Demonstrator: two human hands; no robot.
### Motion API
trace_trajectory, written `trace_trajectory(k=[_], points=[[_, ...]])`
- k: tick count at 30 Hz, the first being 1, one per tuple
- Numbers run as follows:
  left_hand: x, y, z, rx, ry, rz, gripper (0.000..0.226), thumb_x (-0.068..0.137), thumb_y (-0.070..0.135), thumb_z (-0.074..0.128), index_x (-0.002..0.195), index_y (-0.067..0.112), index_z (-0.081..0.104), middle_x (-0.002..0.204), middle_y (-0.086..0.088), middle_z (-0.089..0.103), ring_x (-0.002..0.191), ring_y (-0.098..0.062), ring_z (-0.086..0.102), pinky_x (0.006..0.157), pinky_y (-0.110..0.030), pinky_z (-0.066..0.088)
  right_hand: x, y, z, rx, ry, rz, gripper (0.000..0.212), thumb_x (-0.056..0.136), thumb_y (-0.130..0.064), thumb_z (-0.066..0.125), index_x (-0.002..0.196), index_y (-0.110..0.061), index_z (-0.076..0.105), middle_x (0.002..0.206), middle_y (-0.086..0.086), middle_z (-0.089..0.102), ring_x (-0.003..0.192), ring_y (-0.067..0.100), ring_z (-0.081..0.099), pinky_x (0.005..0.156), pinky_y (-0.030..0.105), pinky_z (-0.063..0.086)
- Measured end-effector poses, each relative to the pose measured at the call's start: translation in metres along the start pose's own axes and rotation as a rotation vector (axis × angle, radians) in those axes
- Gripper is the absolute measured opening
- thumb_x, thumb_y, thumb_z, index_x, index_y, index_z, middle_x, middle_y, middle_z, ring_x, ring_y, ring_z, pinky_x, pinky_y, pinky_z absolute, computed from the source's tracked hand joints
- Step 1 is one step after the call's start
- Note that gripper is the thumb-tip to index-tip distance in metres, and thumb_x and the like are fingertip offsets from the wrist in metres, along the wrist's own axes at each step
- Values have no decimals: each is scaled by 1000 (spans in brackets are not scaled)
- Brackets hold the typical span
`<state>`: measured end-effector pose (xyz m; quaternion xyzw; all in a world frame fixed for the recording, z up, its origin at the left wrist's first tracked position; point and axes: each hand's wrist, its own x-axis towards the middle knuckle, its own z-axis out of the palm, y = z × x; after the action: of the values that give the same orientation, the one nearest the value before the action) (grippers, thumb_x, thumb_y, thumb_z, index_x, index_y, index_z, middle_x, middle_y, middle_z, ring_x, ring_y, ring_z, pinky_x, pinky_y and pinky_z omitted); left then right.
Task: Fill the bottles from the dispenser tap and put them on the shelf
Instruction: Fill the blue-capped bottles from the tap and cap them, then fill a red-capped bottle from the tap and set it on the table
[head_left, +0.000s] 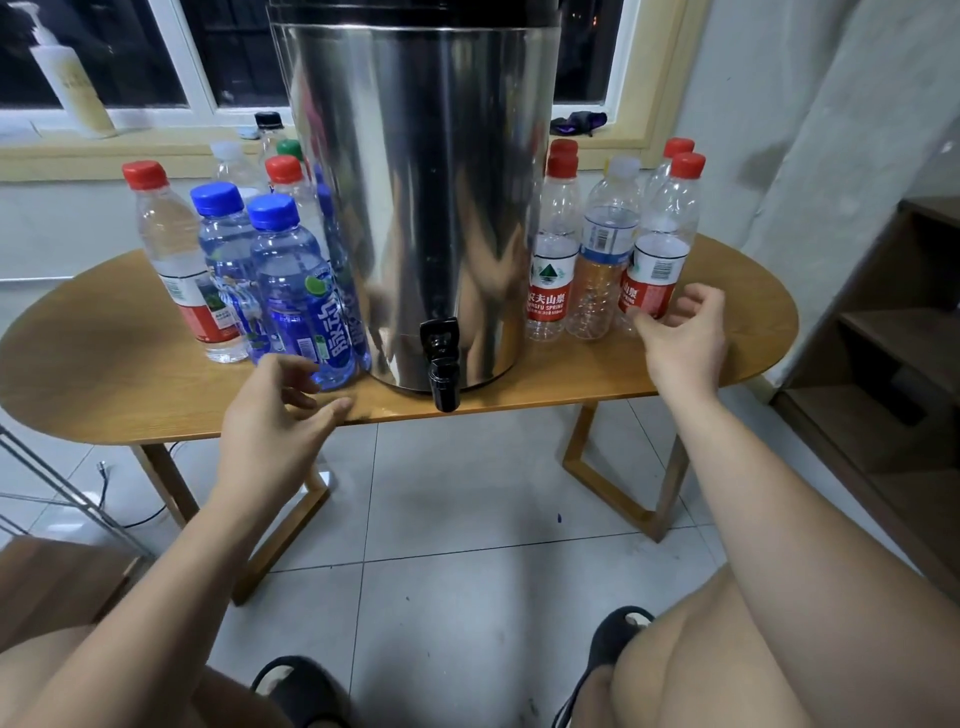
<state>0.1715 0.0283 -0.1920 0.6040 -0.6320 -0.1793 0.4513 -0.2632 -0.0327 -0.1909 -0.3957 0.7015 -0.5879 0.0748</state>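
A tall steel dispenser stands mid-table, its black tap hanging over the front edge. Left of it are several capped bottles, the nearest a blue-tinted one. Right of it stand several empty clear bottles, the nearest a red-capped, red-labelled bottle. My left hand hovers with relaxed fingers just in front of the blue bottle, holding nothing. My right hand is spread beside the base of the red-labelled bottle, fingers loosely curved, not gripping it.
The oval wooden table has wooden legs on a tiled floor. A dark wooden shelf unit stands at the right. A metal rack is at the left edge. A pump bottle sits on the windowsill.
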Motion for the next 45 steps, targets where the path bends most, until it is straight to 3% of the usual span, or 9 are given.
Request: trace_trajectory(k=[3,8,12,19,25,28,35,39,45], points=[[-13,1,9,4,-48,48,40,88,25,90,118,24,64,102,7,70,94,-9,68,84,-40,60,6,-1,2,-4,-37,15,86,80,-43,93,150,-19,49,139,0,65,117,14,66,98,30,52],[-33,0,26,51,-183,133,38,87,28,90,117,32,67,102,14,71,96,-4,67,78,-32,56,10,-4,4,43,-74,34,82,83,-40,92,151,-20,52,137,-4,69,118,11,68,91,23,50],[-42,2,37,101,-283,196,39,88,32,89,119,35,66,104,18,70,99,-2,66,75,-19,49,13,-2,4,17,-84,36,74,83,-43,92,146,-22,57,132,-6,71,113,11,68,91,28,52],[-49,8,42,156,-362,222,43,91,38,85,128,39,62,108,22,68,102,1,65,77,-16,50,15,3,3,-26,-82,-1,57,85,-38,90,131,-22,63,114,-10,70,100,10,68,88,33,58],[-48,8,37,139,-365,205,43,91,40,84,128,40,62,108,23,69,105,2,65,81,-26,57,19,6,-2,-47,-137,28,95,80,-49,93,158,-26,45,149,1,62,130,17,63,105,35,53],[-46,8,36,130,-355,201,42,91,39,85,128,39,63,108,22,70,106,1,65,80,-28,58,21,1,0,3,-196,42,101,81,-45,94,164,-26,38,153,-1,60,133,15,61,104,33,50],[-44,4,35,130,-349,208,41,91,39,84,126,39,64,107,24,70,106,0,66,78,-29,58,24,3,6,8,-191,-3,66,85,-38,91,140,-27,57,136,-6,71,120,14,69,103,43,59],[-43,4,33,112,-345,201,40,90,39,84,125,40,64,107,23,71,104,-1,67,77,-29,56,14,2,-5,-5,-154,-17,58,83,-37,91,129,-27,58,125,-8,73,112,13,71,94,37,59],[-47,14,28,72,-349,210,39,90,41,84,124,42,65,107,23,71,103,-3,68,79,-29,54,-29,-11,-34,-5,-195,6,57,77,-49,91,121,-36,58,119,-14,73,107,7,70,95,46,61]])
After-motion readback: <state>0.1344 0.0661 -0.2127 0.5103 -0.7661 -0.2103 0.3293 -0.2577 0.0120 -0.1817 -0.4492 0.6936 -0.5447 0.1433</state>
